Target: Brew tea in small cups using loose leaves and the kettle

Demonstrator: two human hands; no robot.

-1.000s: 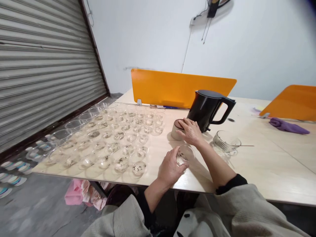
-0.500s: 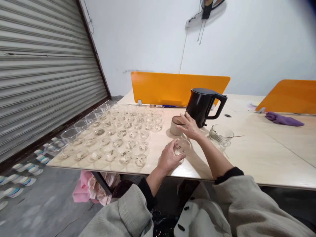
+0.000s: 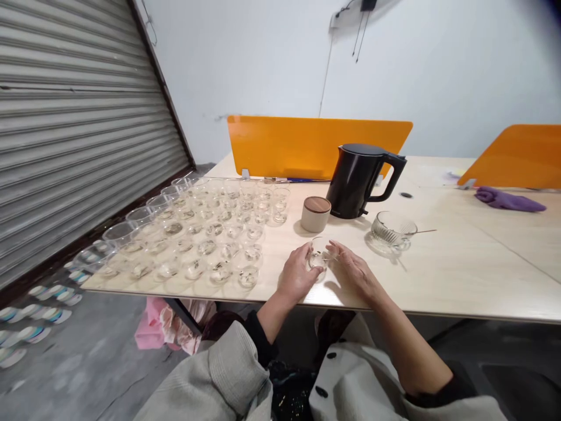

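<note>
My left hand (image 3: pixel 299 273) is wrapped round the left side of a small clear glass cup (image 3: pixel 319 257) near the table's front edge. A few dark bits, like tea leaves, lie in the bottom of the cup. My right hand (image 3: pixel 354 270) has its fingertips against the right side of the same cup. Behind the cup stands a pale canister (image 3: pixel 314 220) with a brown wooden lid (image 3: pixel 317 204) on top. Rows of clear glass cups (image 3: pixel 214 230), several with dark bits in them, cover the table's left part.
A black electric kettle (image 3: pixel 354 184) stands behind the canister. To the right is a ribbed glass cup (image 3: pixel 394 228) on a saucer, with a thin stick in it. Orange dividers (image 3: pixel 315 146) cross the table (image 3: pixel 456 263). A purple cloth (image 3: pixel 508 199) lies far right.
My right hand has left the canister, whose lid now shows fully, and come down to the right side of the glass cup. My left hand keeps its hold on the cup.
</note>
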